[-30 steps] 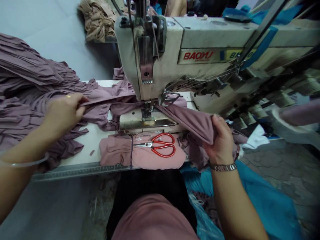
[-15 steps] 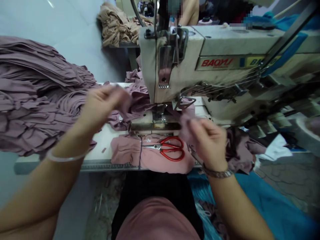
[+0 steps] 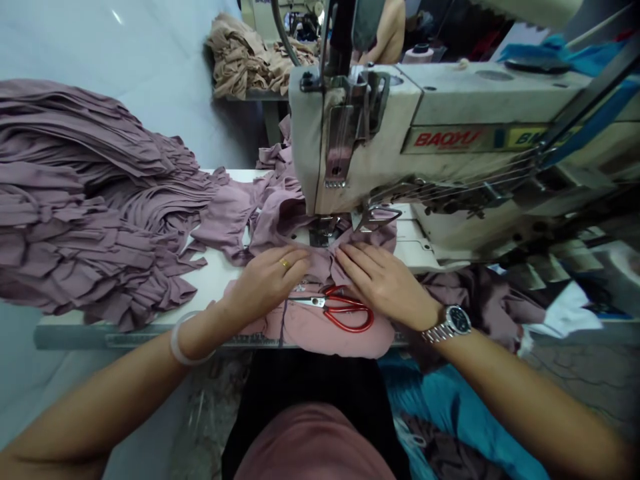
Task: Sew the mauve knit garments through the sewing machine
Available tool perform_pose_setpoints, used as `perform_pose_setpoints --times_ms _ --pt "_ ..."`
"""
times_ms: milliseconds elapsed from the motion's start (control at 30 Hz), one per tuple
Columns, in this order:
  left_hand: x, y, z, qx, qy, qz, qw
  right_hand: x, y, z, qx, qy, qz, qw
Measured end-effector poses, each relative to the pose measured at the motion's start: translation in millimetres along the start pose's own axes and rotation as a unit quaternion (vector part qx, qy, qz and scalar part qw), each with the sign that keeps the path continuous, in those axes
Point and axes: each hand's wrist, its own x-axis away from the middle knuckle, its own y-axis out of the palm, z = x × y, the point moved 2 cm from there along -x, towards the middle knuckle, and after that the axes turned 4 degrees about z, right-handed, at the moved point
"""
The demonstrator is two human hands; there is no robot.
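The mauve cloth (image 3: 320, 265) lies right at the needle end of the sewing machine (image 3: 360, 143). On it, the left hand (image 3: 270, 275) rests palm down with fingers stretched out; the right hand (image 3: 383, 279) lies flat just beside, fingers extended too. Nearer the person, red-handled scissors (image 3: 350, 309) lie on a pink pad (image 3: 345, 340). Leftward, mauve pieces (image 3: 90, 200) heap up on the counter (image 3: 217, 268).

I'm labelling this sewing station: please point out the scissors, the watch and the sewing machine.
Scissors (image 3: 318, 303): head view, on the pivot.
Watch (image 3: 457, 320): head view, on the dial.
Sewing machine (image 3: 395, 163): head view, on its cream body.
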Motion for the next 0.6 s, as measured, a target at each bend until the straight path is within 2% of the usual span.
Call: perform_pose_setpoints --times_ms 100,300,467,600 --pt "-1.0 0.6 4.6 -0.013 -0.015 -0.026 0.999 -1.7 1.0 -3.5 0.016 0.037 -0.013 0.999" --pt "-9.3 0.9 12.7 -0.087 -0.064 -0.050 0.993 -7.4 4.4 -13.5 -0.029 0.028 0.060 0.997" --pt "-10.5 -1.2 19.2 -0.089 -0.065 -0.042 0.993 -5.3 8.6 -13.1 -0.023 0.083 0.010 0.996" --pt "-9.3 -0.4 21.5 -0.097 -0.086 -0.062 0.990 -5.2 10.9 -17.1 -0.036 0.109 0.031 0.993"
